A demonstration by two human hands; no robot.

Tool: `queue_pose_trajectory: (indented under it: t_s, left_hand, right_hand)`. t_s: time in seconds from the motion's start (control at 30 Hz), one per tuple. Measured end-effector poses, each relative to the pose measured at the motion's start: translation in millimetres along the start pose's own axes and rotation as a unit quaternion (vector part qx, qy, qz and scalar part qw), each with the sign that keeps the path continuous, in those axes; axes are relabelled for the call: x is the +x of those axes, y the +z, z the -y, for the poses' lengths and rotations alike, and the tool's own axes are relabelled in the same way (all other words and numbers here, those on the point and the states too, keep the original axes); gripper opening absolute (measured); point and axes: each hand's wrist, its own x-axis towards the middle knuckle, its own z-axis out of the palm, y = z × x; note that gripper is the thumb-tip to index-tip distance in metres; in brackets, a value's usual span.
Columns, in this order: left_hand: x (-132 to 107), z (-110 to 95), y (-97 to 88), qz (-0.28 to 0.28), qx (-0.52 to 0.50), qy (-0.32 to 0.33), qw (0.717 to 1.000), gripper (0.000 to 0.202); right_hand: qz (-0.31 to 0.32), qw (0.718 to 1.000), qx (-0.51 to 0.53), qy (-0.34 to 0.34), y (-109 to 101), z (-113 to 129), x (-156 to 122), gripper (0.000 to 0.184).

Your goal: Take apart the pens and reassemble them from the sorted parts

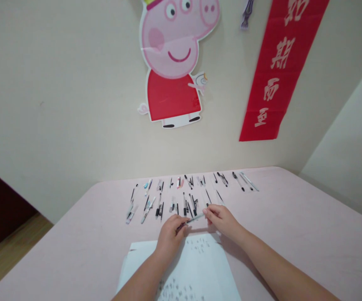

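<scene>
My left hand point(172, 234) is closed around one end of a slim pen point(196, 218), with a dark part of it among the fingers. At its other end, the fingertips of my right hand point(223, 218) pinch the pale, clear barrel. The pen is held slanted, just beyond the top edge of a white sheet of paper point(206, 271) with dark handwriting. Past my hands, several pens and pen parts lie in two rows; a black pen point(186, 205) and a thin black refill point(208, 195) are near. My fingers hide some of the pen's ends.
The pink tabletop point(74, 251) runs back to a pale wall point(89, 104). Clear-barrelled pens point(249, 181) lie at the far right of the back row. A cartoon pig cutout point(174, 96) and a red banner point(271, 96) are on the wall.
</scene>
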Motion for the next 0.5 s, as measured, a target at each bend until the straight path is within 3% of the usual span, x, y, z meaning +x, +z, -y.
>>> queue_pose_trajectory:
  t_s: [0.3, 0.5]
  left_hand:
    - [0.7, 1.0, 0.4, -0.004, 0.000, -0.002, 1.000, 0.026]
    - [1.3, -0.8, -0.2, 0.001, 0.002, -0.002, 1.000, 0.027]
  right_hand:
    - [0.013, 0.999, 0.022, -0.039, -2.5, 8.2, -2.1, 0.018]
    - [0.008, 1.000, -0.003, -0.008, 1.1, -3.2, -0.4, 0.032]
